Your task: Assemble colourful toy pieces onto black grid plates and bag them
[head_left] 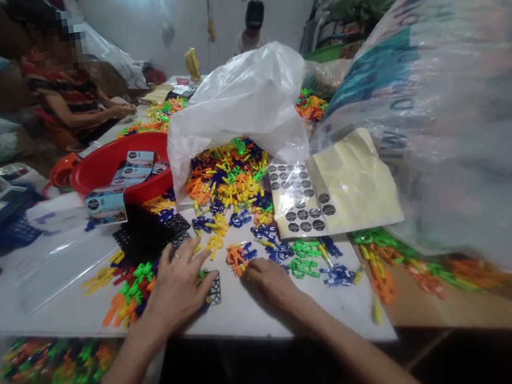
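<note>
Near the middle of the bench (349, 309), an orange plastic figure (236, 259) lies at the right hand (271, 284), its grip bunched, though I cannot tell whether it pinches anything. The left hand (180, 282) spreads loosely over a black perforated plate (215, 288), any hold unclear. The figure looks light, stiff and slick, probably best pinched mid-body, sparing thin limbs.

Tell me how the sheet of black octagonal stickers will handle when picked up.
The sticker sheet will probably flop and bend, since its bare yellowish part is already creased and wavy. It is likely light for its size, looking paper-thin at the edges. It may slide easily, judging by the glossy shine.
</note>
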`<action>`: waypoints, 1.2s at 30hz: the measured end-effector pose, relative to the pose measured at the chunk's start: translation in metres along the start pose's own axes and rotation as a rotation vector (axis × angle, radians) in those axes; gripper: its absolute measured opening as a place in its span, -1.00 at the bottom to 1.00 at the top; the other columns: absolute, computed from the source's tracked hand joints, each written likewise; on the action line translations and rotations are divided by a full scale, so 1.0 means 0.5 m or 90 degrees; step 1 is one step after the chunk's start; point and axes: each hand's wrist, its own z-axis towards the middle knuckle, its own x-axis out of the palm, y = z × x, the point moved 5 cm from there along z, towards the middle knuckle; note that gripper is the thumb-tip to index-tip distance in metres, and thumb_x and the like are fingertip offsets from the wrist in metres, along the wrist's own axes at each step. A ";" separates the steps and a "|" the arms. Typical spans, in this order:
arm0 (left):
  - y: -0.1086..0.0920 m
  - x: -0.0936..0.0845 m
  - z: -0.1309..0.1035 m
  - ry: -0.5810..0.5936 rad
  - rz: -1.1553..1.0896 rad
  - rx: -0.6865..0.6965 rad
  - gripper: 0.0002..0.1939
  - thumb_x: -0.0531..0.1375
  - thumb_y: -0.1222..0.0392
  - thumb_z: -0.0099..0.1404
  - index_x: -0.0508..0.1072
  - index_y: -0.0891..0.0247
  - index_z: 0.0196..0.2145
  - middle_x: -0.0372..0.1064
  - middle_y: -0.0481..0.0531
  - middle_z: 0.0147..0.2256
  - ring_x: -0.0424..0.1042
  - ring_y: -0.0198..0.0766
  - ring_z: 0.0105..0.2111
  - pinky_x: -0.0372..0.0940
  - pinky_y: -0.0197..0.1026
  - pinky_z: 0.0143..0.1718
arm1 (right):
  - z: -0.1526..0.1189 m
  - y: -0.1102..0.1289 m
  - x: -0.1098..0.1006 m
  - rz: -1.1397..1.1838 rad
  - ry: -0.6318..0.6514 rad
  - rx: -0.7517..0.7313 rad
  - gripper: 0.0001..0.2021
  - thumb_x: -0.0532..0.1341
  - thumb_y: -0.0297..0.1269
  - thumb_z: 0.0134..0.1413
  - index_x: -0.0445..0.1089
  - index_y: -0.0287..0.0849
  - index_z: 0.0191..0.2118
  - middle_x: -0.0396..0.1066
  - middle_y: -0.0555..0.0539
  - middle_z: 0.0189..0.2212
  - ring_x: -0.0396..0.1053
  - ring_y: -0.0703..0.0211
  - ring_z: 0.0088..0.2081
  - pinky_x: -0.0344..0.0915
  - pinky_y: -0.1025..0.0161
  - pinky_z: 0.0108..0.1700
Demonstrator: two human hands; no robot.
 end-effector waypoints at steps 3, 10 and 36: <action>0.010 0.009 0.025 0.024 0.012 -0.042 -0.57 -0.01 -0.03 0.35 0.41 0.27 0.00 0.30 0.25 0.10 0.24 0.02 0.13 -0.04 0.19 0.18 | 0.020 -0.015 0.001 0.039 0.032 0.185 -0.60 0.19 -0.34 0.13 0.24 -0.20 0.10 0.42 -0.19 -0.22 0.40 0.01 -0.24 0.23 0.23 -0.32; 0.007 0.040 0.028 0.114 -0.032 -0.018 -0.61 -0.10 0.10 0.41 0.41 0.29 -0.02 0.47 0.13 -0.12 0.41 -0.12 -0.09 0.14 -0.01 0.05 | 0.067 0.000 -0.002 0.550 -0.083 0.252 -0.74 0.17 -0.31 0.05 0.37 -0.21 -0.11 0.43 -0.01 -0.46 0.34 0.19 -0.46 0.22 0.33 -0.42; 0.033 0.039 0.022 0.124 -0.065 -0.055 -0.60 -0.04 0.13 0.32 0.41 0.28 0.02 0.44 0.16 -0.03 0.40 -0.07 -0.03 0.22 0.00 0.04 | 0.141 0.109 0.050 0.292 0.061 0.000 -0.84 0.14 -0.30 0.12 0.41 -0.20 -0.22 0.48 -0.09 -0.33 0.40 0.14 -0.37 0.26 0.30 -0.34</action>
